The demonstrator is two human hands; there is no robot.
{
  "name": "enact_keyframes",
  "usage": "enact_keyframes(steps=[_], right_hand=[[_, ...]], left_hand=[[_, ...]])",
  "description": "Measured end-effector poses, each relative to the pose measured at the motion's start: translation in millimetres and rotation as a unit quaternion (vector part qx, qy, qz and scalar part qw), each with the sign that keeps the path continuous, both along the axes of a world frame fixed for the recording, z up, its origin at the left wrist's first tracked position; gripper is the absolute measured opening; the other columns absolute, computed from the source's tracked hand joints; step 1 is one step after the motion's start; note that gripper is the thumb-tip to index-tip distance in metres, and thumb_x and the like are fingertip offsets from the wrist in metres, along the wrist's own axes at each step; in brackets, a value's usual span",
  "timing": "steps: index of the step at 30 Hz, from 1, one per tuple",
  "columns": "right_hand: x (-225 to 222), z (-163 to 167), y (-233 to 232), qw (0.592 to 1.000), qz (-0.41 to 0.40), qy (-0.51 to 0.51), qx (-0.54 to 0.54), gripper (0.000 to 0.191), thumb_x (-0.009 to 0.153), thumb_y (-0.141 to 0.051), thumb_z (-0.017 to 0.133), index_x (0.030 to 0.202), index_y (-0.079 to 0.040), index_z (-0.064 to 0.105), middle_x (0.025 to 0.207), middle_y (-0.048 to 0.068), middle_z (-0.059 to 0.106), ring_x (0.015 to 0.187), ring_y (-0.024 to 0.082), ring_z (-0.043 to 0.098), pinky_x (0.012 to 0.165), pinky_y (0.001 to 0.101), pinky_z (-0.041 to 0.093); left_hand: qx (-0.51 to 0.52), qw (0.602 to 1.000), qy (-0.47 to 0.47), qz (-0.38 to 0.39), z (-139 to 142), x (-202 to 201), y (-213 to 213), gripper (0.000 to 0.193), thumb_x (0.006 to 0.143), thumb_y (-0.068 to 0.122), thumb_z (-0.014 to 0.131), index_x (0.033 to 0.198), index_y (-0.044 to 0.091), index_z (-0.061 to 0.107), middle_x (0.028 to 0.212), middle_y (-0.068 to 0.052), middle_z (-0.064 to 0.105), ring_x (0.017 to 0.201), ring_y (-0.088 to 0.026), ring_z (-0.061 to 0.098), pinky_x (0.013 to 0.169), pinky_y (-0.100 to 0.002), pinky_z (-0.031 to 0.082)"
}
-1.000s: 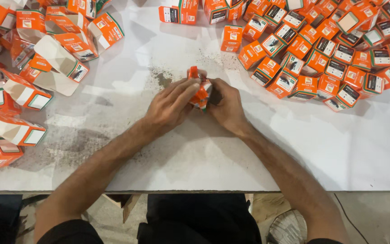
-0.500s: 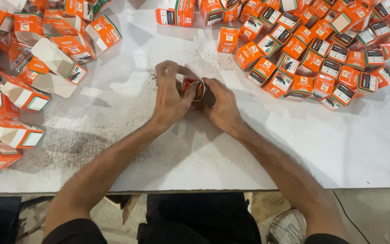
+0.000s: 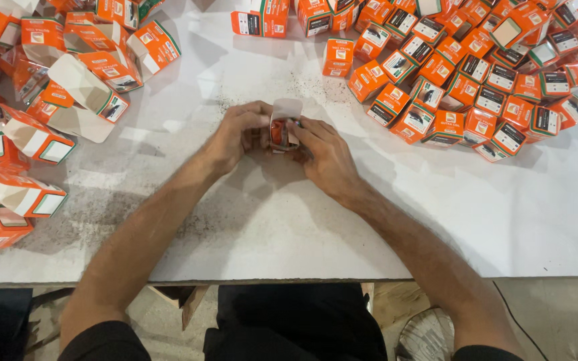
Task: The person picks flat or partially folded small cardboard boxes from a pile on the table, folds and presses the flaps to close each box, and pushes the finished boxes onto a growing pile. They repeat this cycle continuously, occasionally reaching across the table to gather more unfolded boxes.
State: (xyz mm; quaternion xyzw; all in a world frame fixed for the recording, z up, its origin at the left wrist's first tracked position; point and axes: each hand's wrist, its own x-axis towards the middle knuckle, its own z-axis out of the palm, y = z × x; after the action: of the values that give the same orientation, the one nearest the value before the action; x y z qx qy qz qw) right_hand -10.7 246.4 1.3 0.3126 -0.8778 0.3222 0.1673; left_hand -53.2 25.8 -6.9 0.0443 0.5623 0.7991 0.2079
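Note:
A small orange carton [image 3: 282, 127] stands on the white table [image 3: 302, 220] between my hands, its pale top flap raised open. My left hand [image 3: 234, 134] grips its left side with curled fingers. On the other side my right hand [image 3: 326, 152] presses against it, fingertips at the open top. Something dark shows inside the opening; I cannot make out what it is.
Several closed orange boxes [image 3: 476, 73] lie packed together at the far right. Several open, unfolded orange and white cartons [image 3: 68, 80] are piled at the left. Dark specks dust the table around the hands. The table's front edge runs just above my lap.
The carton has been turned upright and its top flap now stands open. Both hands stayed around it, shifting slightly away from me.

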Motion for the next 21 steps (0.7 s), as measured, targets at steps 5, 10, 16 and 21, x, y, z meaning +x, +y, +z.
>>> enact_keyframes(steps=[5,10,16,21], right_hand=[[2.6,1.4,-0.7,0.999,-0.001,-0.039,-0.017,0.045,0.081,-0.003,0.080,0.120,-0.006,0.058,0.133,0.017,0.066,0.120,0.039,0.063,0.099,0.0475,0.052],[2.7,3.8,0.1,0.996,-0.022,-0.086,-0.030,0.043,0.080,-0.004,0.081,0.114,-0.007,0.055,0.128,0.017,0.068,0.118,0.040,0.065,0.095,0.0476,0.054],[3.2,1.2,1.2,0.984,-0.038,-0.152,-0.080,0.057,0.079,0.001,0.078,0.122,-0.005,0.042,0.119,0.023,0.067,0.117,0.042,0.066,0.092,0.0473,0.055],[2.9,4.8,-0.3,0.984,-0.020,-0.150,-0.091,0.055,0.081,0.000,0.078,0.122,-0.006,0.042,0.116,0.020,0.070,0.111,0.039,0.070,0.088,0.0463,0.057]], left_hand=[[-0.104,0.992,0.071,0.020,4.1,-4.3,8.2,0.008,0.092,0.001,0.071,0.096,-0.003,0.065,0.087,-0.013,0.070,0.069,-0.015,0.065,0.058,-0.033,0.054],[-0.247,0.857,0.441,0.099,6.5,15.4,12.3,0.029,0.093,-0.005,0.063,0.120,0.001,0.070,0.111,-0.013,0.075,0.103,-0.025,0.075,0.091,-0.037,0.060],[-0.290,0.747,0.597,0.021,14.6,27.7,-1.1,0.035,0.081,0.003,0.075,0.116,0.002,0.066,0.133,-0.020,0.067,0.128,-0.039,0.063,0.105,-0.046,0.053],[-0.279,0.790,0.544,0.036,7.1,26.8,2.1,0.022,0.093,0.004,0.074,0.113,0.005,0.066,0.137,-0.015,0.067,0.135,-0.035,0.061,0.109,-0.045,0.055]])
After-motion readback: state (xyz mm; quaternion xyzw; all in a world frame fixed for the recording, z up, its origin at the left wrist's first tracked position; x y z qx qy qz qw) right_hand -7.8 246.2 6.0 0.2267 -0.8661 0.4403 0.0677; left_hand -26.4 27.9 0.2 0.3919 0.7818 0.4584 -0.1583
